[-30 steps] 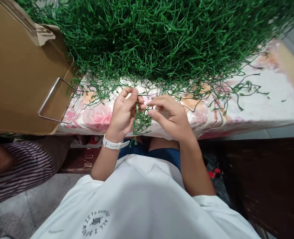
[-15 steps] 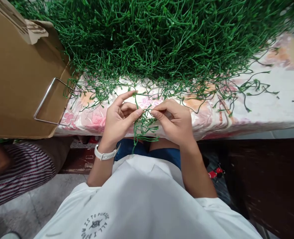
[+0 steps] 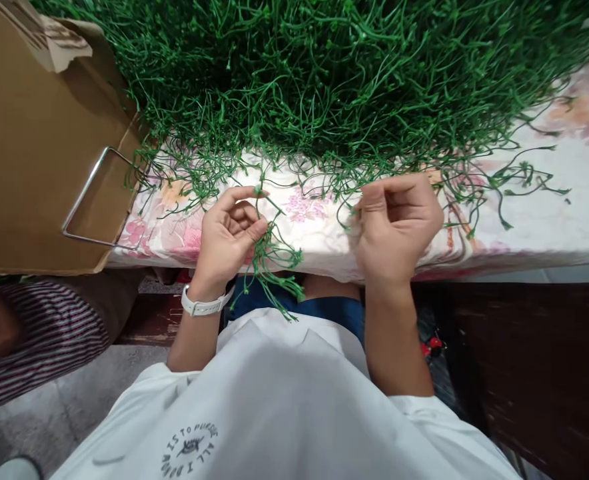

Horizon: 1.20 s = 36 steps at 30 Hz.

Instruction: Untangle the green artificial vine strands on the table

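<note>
Green stems (image 3: 324, 87), pink-flowered white cloth (image 3: 314, 227), brown cardboard (image 3: 29, 153), white watch (image 3: 202, 305)

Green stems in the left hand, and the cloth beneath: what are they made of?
Green stems, pinched in the left hand: probably moulded plastic; uniform colour, slight gloss, springy curls. Cloth: seemingly woven fabric, matte, floral print, draping softly over the edge.

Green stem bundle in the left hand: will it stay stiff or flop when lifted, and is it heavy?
Probably floppy: the green stem bundle droops and splays below the left hand. Likely light, since a fingertip pinch holds it. Apt to snag: its strands curl like those in the tangled pile.
</note>
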### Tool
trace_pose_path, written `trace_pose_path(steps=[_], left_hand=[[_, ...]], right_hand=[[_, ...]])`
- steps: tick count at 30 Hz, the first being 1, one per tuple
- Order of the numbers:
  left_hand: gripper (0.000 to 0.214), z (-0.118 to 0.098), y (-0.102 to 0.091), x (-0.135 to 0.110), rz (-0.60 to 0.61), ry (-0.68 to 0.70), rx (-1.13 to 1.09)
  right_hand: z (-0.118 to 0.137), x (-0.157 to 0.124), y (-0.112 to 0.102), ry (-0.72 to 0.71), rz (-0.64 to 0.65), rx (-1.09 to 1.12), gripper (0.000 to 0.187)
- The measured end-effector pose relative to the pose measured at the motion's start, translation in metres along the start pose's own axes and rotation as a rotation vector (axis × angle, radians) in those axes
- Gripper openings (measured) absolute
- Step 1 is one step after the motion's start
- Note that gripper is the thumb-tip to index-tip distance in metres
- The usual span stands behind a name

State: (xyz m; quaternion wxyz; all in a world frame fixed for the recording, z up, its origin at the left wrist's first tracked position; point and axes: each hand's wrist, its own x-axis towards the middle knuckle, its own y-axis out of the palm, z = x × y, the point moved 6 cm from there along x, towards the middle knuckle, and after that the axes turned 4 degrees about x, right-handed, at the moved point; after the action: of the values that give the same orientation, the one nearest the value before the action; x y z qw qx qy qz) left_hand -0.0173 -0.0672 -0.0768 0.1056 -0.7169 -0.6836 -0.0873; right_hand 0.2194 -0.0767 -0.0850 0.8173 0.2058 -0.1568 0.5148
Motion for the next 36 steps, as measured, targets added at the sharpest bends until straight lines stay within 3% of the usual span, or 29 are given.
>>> trace_pose_path(steps=[2,7,11,13,18,22,36], left_hand=[[0.043,0.002,-0.003,0.002,-0.018,-0.021,-0.039],[0.045,0.003,0.001,0.001,-0.015,-0.059,-0.022],[0.043,0.002,0.003,-0.001,-0.028,-0.069,0.013],[0.043,0.002,0.004,-0.002,-0.024,-0.074,0.035],[0.046,0.002,0.011,-0.003,0.024,-0.084,0.049],[0.049,0.002,0.014,-0.004,0.036,-0.106,0.034],[0.028,-0.002,0.025,0.000,0.179,-0.076,-0.014]], right_hand=[[-0.004,0.001,0.002,0.026,0.018,-0.010,0.012],[-0.007,-0.003,0.006,0.025,0.091,-0.048,0.036],[0.009,-0.007,0.010,-0.055,0.135,-0.200,0.025],[0.019,-0.010,0.018,-0.093,0.232,-0.253,0.019],[0.031,-0.019,0.040,-0.171,0.627,-0.299,0.011],[0.028,-0.020,0.046,-0.190,0.776,-0.291,0.015],[0.027,-0.020,0.038,-0.131,0.585,-0.193,0.029]])
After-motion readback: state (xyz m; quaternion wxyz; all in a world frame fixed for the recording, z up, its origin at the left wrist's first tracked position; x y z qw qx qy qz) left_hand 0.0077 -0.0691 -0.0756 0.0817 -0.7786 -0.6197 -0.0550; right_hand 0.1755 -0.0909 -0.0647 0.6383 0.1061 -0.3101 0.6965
